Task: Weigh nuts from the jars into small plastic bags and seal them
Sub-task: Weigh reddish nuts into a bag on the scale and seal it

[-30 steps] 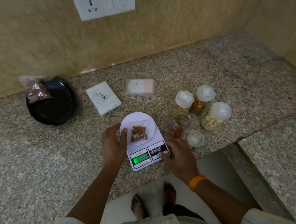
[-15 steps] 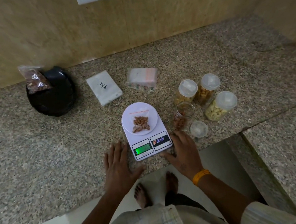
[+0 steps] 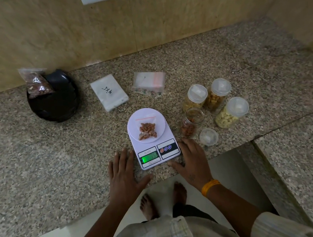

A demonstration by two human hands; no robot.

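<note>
A small clear bag of brown nuts (image 3: 147,130) lies on the round pan of a white digital scale (image 3: 172,154), whose green display is lit. My left hand (image 3: 123,175) rests flat on the granite counter just left of the scale. My right hand (image 3: 192,160) lies flat to the scale's right, beside its front corner. Neither hand holds anything. An open jar of brown nuts (image 3: 191,122) stands right of the scale, its loose lid (image 3: 208,136) beside it. Three lidded jars (image 3: 218,100) stand behind.
A black plate (image 3: 57,103) at the back left carries a filled bag of nuts (image 3: 36,83). Two packs of empty bags (image 3: 109,92) (image 3: 149,83) lie behind the scale. The counter edge runs just under my hands; a second counter slab (image 3: 298,157) is at the right.
My left hand left the bag on the scale pan and drew back to the counter. My right hand shifted slightly beside the scale. Between the last two frames little moved.
</note>
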